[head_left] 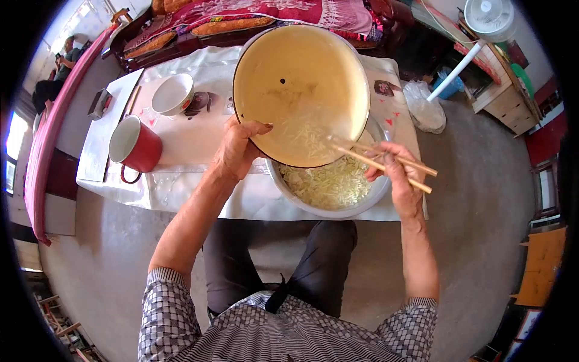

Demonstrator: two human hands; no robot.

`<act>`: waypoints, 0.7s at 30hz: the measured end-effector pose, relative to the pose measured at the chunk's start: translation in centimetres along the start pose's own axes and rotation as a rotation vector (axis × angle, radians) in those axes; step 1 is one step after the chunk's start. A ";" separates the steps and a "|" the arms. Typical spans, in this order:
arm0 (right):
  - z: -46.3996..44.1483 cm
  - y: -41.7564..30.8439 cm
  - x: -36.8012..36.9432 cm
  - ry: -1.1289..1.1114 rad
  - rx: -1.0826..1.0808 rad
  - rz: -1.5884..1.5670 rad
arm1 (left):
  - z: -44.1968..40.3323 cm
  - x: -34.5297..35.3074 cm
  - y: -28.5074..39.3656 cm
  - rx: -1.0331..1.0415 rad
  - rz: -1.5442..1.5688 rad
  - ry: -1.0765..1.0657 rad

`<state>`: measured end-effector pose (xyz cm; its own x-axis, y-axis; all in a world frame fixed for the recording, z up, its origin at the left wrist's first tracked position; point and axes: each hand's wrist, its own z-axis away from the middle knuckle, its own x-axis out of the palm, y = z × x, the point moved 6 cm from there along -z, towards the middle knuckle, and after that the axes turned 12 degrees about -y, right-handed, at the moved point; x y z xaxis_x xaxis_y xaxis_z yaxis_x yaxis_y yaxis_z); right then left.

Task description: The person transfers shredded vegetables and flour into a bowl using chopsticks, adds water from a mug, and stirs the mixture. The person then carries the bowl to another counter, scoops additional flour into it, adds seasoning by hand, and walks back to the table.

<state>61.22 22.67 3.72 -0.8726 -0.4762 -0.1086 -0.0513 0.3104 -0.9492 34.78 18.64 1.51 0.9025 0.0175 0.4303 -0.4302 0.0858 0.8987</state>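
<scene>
Pale-green, thinly shredded vegetable (332,190) lies heaped in a wide, round, silver-grey metal basin (341,213), below and on the near side of a big, round, yellow enamel basin (307,63) with a dark rim. We see that yellow basin tipped up steeply, its inside facing us and its lower edge over the heap; whether the two basins touch, we cannot tell. A thin scatter of shreds lies low on its inner wall. We judge the work far along: most of the shreds already sit in the silver basin, and only this scatter is left above.

Our left hand (236,148) is at the yellow basin's lower left edge, its grip clamped there with the thumb over the rim inside; the other fingers are mostly hidden behind. Our right hand (395,172), at the yellow basin's lower right, has its grip closed round two long, pale wooden chopsticks (360,157), their tips close together by the scatter. Contact with the wall is too blurred to tell.

Left of the yellow basin, on the cloth-covered table (193,192), stand a tall red enamel mug (148,145) and a white round bowl (172,95).
</scene>
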 end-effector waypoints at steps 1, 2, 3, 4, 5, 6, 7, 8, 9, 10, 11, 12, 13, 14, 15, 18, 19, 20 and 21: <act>0.1 -0.1 0.1 -0.007 0.018 -0.001 | -0.1 0.2 0.0 0.008 0.001 -0.005; 0.1 -0.1 0.1 -0.014 0.036 -0.001 | 0.0 0.4 0.1 0.016 0.002 -0.010; -0.2 1.1 -1.5 0.041 0.099 0.010 | 0.0 0.5 0.2 0.025 0.001 -0.017; -0.8 1.7 -2.1 0.109 0.119 -0.041 | 0.1 0.6 0.2 0.021 0.018 -0.023; -1.5 2.2 -2.6 0.179 0.137 -0.091 | 0.1 0.7 0.0 0.017 0.034 -0.030; -2.0 2.5 -3.2 0.248 0.154 -0.141 | 0.1 0.8 -0.2 0.014 0.051 -0.039; -2.5 2.8 -2.9 0.244 0.179 -0.238 | 0.0 0.9 -0.4 0.008 0.060 -0.057; -3.0 2.8 -2.3 0.202 0.185 -0.319 | 0.0 1.0 -0.7 0.000 0.069 -0.075; -3.5 2.8 -1.6 0.159 0.191 -0.400 | 0.0 1.2 -0.9 -0.007 0.077 -0.091; -4.0 2.9 -1.1 0.114 0.197 -0.482 | 0.0 1.4 -1.0 -0.002 0.075 -0.087; -4.3 3.7 -1.1 0.081 0.176 -0.543 | 0.0 1.6 -1.1 0.002 0.073 -0.083; -4.4 4.5 -1.4 0.082 0.170 -0.557 | 0.1 1.7 -1.1 0.007 0.071 -0.076; -4.5 5.0 -1.7 0.081 0.165 -0.571 | 0.2 1.9 -1.1 -0.007 0.053 -0.100; -4.5 5.6 -1.9 0.082 0.161 -0.584 | 0.4 2.1 -1.1 -0.021 0.036 -0.124; -4.4 5.5 -2.2 0.137 0.151 -0.559 | 0.4 2.2 -1.0 -0.036 0.020 -0.147; -4.5 4.9 -2.7 0.053 0.173 -0.556 | 0.3 2.5 -0.3 -0.087 0.064 -0.196; -4.6 4.6 -3.0 0.069 0.170 -0.547 | 0.3 2.5 0.1 -0.091 0.039 -0.189; -4.7 4.7 -3.2 0.048 0.170 -0.527 | 0.2 2.5 0.5 -0.095 0.013 -0.181; -4.8 4.9 -3.7 0.028 0.167 -0.508 | 0.0 2.4 0.8 -0.098 -0.013 -0.173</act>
<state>61.85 29.92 0.90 -0.7705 -0.5099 0.3825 -0.3944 -0.0901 -0.9145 36.56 18.72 3.26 0.8874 -0.1550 0.4341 -0.4064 0.1811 0.8955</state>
